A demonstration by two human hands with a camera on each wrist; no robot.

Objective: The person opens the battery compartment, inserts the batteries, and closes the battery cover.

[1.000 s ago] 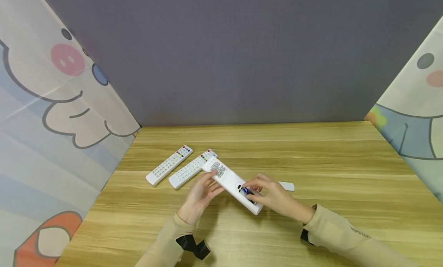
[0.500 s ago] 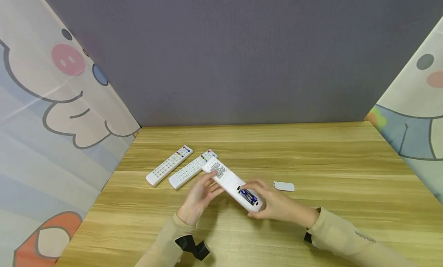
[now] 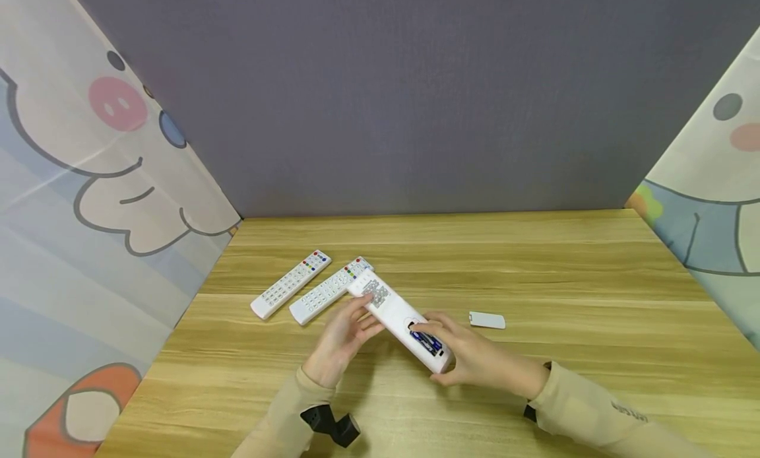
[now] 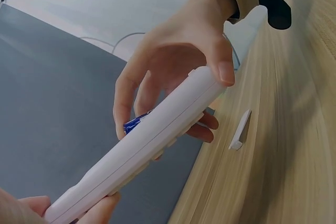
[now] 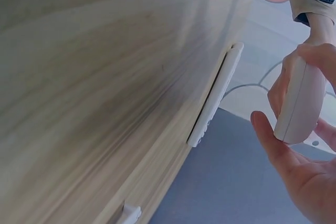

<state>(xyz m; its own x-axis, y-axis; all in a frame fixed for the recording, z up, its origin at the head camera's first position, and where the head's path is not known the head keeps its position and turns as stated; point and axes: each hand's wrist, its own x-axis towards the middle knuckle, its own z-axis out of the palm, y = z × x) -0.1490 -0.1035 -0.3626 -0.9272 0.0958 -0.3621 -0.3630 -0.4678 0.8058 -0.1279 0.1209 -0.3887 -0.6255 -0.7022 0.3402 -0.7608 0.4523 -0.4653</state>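
Note:
My left hand grips a white remote control by its label end, its back facing up, held above the table. The battery compartment near the other end is uncovered, with blue-and-dark batteries lying in it. My right hand holds that end, thumb at the end face and index fingertip at the compartment's upper edge. From the left wrist, the remote appears edge-on, and a blue battery shows by the right index fingertip. The right wrist view shows the remote's end between thumb and fingers.
Two white remotes lie buttons-up at the left, one outer and one inner, the inner near the held remote's label end. A small white battery cover lies on the wooden table beyond my right hand. A grey panel stands behind.
My right hand has moved from pinching at a battery in the compartment to holding the remote's lower end, index finger on the compartment's edge. The cover now shows fully. The left hand stays put.

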